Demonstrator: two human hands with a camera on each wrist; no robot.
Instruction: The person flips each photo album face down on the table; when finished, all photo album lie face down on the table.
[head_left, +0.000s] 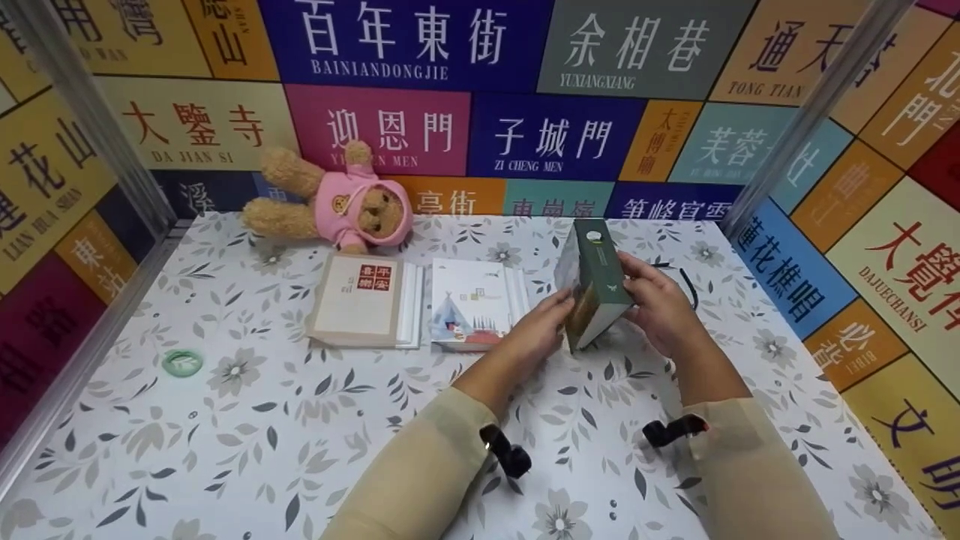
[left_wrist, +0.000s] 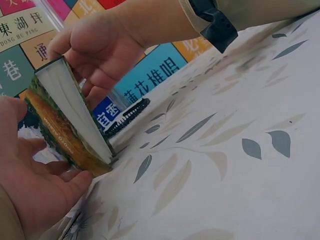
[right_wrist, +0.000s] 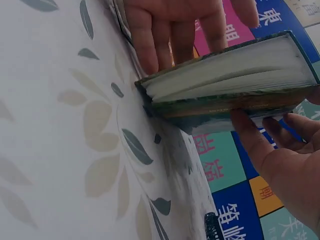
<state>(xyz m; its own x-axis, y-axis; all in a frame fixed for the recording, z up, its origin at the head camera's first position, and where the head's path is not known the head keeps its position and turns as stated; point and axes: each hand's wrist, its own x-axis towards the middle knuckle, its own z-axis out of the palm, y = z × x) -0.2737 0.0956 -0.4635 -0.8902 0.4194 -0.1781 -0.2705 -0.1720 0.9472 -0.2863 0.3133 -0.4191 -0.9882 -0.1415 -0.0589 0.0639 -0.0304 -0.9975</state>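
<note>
Looks partway done to me: the thick, dark-green hardcover book [head_left: 600, 262] is tilted up, not lying flat yet, left hand's [head_left: 536, 330] fingers apart against its front cover, right hand's [head_left: 664, 304] clamped on the other side. The beige red-stamped book [head_left: 356, 300] and white tent-print book [head_left: 472, 300] already lie flat, left of it.

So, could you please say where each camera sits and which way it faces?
Head: worn on the head, facing forward and down at the table; sleeves, left hand and right hand show.
Left wrist: worn there, facing the green book and lettered wall; both hands and the right sleeve show.
Right wrist: worn there, facing the book's pages, picture tipped sideways; both hands show.
Both wrist views share book and wall.
</note>
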